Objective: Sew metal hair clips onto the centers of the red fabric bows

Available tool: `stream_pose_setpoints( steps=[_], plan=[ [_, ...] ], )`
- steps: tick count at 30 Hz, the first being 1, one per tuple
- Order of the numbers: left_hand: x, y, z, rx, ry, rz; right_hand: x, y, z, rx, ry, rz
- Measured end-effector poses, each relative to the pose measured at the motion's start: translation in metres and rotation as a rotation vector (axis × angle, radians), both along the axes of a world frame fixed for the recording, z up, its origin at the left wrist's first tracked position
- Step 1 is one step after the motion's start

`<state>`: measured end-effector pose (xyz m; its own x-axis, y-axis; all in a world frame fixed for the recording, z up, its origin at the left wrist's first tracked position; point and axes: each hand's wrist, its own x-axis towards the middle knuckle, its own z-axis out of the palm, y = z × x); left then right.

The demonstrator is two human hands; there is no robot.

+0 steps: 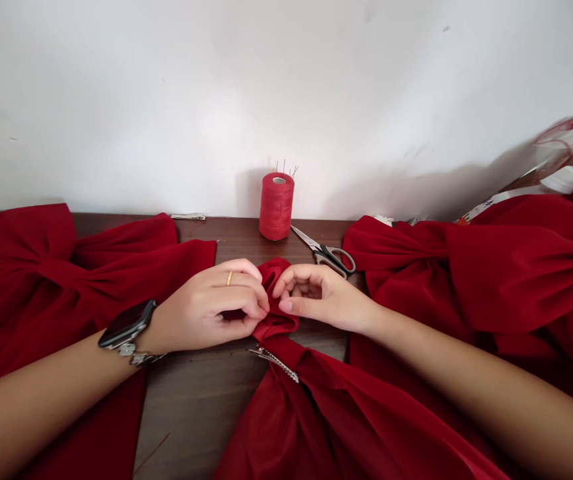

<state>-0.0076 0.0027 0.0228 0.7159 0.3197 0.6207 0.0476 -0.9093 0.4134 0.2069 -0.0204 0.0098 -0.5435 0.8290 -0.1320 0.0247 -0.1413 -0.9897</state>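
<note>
My left hand (219, 300), with a ring and a watch on that arm, pinches the left side of a bunched loop of a red fabric bow (279, 323). Facing it from the right, my right hand (324, 297) has its fingers curled and its thumb close to the index fingertip, against the same bunched cloth. Whether a needle or thread lies between those fingertips is too small to tell. Just below the hands a silver metal hair clip (279, 365) sits on the gathered middle of the bow, whose wide folds spread toward me.
A red thread cone (276, 210) with several needles in its top stands against the white wall. Grey-and-black handled scissors (334, 257) lie beside it. More red bows cover the table's left (61, 267) and right (506, 273). Packaging (566, 179) leans at far right.
</note>
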Motion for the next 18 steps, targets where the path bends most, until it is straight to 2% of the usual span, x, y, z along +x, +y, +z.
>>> stream_pose_setpoints(
  steps=[3,6,14,18],
  plan=[
    [0.001,0.0001,0.0012,-0.003,-0.004,-0.014,-0.0023,-0.0039,-0.0026,0.104,-0.037,0.053],
    [0.0018,-0.0004,0.0014,0.002,0.0,-0.021,-0.0046,-0.0059,-0.0049,0.182,-0.055,0.032],
    [0.0022,-0.0031,0.003,0.037,0.028,0.005,-0.0056,-0.0078,-0.0045,0.208,-0.09,0.012],
    [0.0011,-0.0032,0.0011,0.037,0.051,-0.004,-0.0062,-0.0101,-0.0029,0.313,-0.15,0.001]
  ],
)
